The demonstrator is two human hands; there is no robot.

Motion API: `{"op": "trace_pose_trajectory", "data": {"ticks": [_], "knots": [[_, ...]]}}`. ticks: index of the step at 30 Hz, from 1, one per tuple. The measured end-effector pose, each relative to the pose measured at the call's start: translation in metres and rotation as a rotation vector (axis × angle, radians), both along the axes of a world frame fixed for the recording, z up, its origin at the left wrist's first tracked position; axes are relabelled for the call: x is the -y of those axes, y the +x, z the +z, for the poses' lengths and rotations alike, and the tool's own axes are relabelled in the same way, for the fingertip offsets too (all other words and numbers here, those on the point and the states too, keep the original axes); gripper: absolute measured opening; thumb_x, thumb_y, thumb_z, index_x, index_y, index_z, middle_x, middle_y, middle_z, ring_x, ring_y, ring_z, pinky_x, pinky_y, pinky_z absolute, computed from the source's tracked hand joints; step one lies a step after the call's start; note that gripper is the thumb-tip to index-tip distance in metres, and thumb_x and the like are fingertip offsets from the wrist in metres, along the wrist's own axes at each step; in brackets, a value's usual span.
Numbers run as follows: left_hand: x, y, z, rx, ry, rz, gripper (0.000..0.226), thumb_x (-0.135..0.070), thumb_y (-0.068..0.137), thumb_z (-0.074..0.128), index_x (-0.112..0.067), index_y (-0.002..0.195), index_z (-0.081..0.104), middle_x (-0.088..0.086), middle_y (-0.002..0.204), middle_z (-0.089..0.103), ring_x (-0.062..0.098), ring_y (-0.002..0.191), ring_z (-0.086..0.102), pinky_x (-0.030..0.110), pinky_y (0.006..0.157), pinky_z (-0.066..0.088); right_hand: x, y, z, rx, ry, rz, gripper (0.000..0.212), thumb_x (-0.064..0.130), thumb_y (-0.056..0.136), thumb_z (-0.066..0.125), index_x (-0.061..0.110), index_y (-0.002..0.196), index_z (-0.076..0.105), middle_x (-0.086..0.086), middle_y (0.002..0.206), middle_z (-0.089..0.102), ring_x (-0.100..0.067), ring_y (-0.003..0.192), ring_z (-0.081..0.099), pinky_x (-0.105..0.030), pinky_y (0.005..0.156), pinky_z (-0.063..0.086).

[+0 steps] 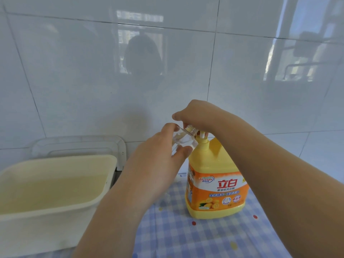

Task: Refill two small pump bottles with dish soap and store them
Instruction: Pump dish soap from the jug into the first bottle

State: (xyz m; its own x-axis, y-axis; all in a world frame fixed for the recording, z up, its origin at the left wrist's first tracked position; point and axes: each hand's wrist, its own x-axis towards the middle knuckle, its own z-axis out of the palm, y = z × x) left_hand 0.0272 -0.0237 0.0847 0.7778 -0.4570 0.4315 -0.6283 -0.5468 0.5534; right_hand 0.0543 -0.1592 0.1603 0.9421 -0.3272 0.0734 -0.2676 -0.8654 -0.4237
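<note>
My left hand (pixel 158 159) grips the small clear bottle (pixel 184 141), tilted, its mouth at the white pump head (pixel 202 135). My right hand (pixel 197 116) curls over that pump. The yellow dish soap jug (pixel 214 185) stands on checked cloth (pixel 186 239), near a cream tub (pixel 55 162).

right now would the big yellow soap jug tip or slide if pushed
Likely heavy and steady: the soap jug is wide, squat and flat on the checked cloth. It might skid on that cloth. The right hand on its pump likely pins it.
</note>
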Motion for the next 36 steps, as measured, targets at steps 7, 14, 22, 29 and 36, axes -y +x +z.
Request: {"op": "trace_pose_trajectory", "data": {"ticks": [7, 14, 22, 29, 36], "knots": [[-0.002, 0.003, 0.0, -0.02, 0.029, -0.012, 0.041, -0.05, 0.09, 0.054, -0.037, 0.126, 0.039, -0.014, 0.104, 0.068, 0.01, 0.094, 0.064, 0.037, 0.081, 0.052, 0.004, 0.003, -0.008, 0.023, -0.015, 0.004, 0.037, 0.025, 0.092, 0.049, -0.004, 0.109, 0.064, -0.002, 0.06, 0.046, -0.016, 0.047, 0.04, -0.023, 0.049, 0.031], [-0.002, 0.004, -0.001, -0.025, 0.083, -0.007, 0.04, -0.049, 0.091, 0.052, -0.036, 0.125, 0.038, -0.014, 0.105, 0.068, 0.009, 0.092, 0.063, 0.031, 0.076, 0.051, 0.005, 0.006, -0.014, 0.034, 0.004, 0.01, 0.037, 0.016, 0.098, 0.04, -0.005, 0.119, 0.06, -0.001, 0.061, 0.032, -0.014, 0.052, 0.028, -0.024, 0.05, 0.026], [-0.002, 0.004, -0.001, -0.023, 0.073, -0.015, 0.041, -0.05, 0.091, 0.052, -0.036, 0.127, 0.038, -0.015, 0.108, 0.067, 0.007, 0.094, 0.064, 0.032, 0.079, 0.052, 0.007, 0.008, -0.016, 0.072, 0.005, 0.011, 0.037, 0.025, 0.094, 0.047, -0.002, 0.11, 0.066, 0.0, 0.062, 0.04, -0.014, 0.052, 0.035, -0.024, 0.05, 0.03], [-0.002, 0.0, 0.002, -0.017, 0.015, -0.015, 0.043, -0.05, 0.091, 0.052, -0.038, 0.13, 0.039, -0.014, 0.111, 0.067, 0.01, 0.098, 0.063, 0.038, 0.084, 0.051, 0.005, 0.006, -0.009, 0.047, 0.028, -0.003, 0.036, 0.024, 0.091, 0.051, -0.004, 0.108, 0.065, -0.001, 0.057, 0.044, -0.014, 0.045, 0.038, -0.022, 0.047, 0.031], [-0.001, -0.005, 0.004, 0.029, -0.008, 0.008, 0.044, -0.052, 0.093, 0.047, -0.04, 0.133, 0.034, -0.016, 0.113, 0.065, 0.01, 0.102, 0.06, 0.03, 0.081, 0.046, 0.004, 0.002, 0.002, 0.024, -0.001, -0.02, 0.033, 0.022, 0.091, 0.048, -0.001, 0.096, 0.071, -0.007, 0.049, 0.06, -0.019, 0.032, 0.053, -0.02, 0.044, 0.043]]}}
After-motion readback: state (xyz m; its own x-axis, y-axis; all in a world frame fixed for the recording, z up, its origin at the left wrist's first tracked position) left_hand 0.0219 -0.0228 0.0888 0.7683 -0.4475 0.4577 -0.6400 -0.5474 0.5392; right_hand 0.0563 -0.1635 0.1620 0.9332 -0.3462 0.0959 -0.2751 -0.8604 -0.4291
